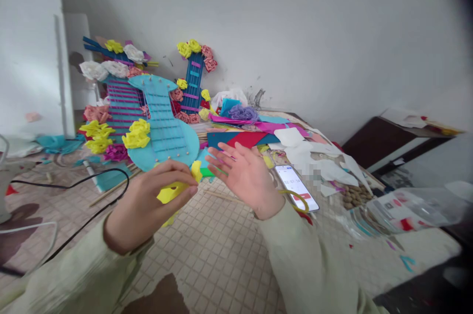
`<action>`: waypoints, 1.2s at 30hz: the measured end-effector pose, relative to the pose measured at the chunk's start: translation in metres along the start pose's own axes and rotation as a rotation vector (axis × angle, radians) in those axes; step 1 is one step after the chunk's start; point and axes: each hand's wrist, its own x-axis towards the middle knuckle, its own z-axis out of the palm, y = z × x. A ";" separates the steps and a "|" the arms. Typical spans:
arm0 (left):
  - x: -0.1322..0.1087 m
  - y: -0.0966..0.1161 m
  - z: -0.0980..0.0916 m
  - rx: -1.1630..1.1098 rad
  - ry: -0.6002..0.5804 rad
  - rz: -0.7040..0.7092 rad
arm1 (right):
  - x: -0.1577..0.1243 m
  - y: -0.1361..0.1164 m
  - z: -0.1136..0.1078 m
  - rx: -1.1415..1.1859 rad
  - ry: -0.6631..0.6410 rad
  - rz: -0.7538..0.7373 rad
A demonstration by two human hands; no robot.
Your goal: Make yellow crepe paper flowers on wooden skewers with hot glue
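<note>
My left hand pinches a small piece of yellow paper between thumb and fingers. More yellow paper shows inside and below that hand, its full shape hidden. To the right, my right hand is open with its palm up and fingers stretched out, holding nothing. Just behind my left hand leans a light-blue guitar-shaped cutout with strings run along it and a yellow paper flower on its left edge. A strip of green lies between my hands.
More decorated boards, including a dark-blue one, lean on the wall. A lit phone, white paper scraps, purple yarn and a plastic jar lie at right. A black cable loops across the left side.
</note>
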 end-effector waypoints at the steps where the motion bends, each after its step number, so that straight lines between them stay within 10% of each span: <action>1: 0.000 0.001 0.002 0.012 -0.002 0.010 | 0.000 0.002 0.001 0.050 0.012 0.032; 12: -0.018 0.030 0.045 0.082 0.175 0.245 | 0.009 0.029 0.003 0.149 0.428 -0.021; 22: -0.022 0.037 0.063 -0.042 0.218 0.259 | 0.021 0.040 -0.003 0.068 0.504 -0.055; 36: -0.006 0.020 0.018 0.011 0.263 0.070 | 0.029 0.018 -0.024 -0.147 0.485 -0.403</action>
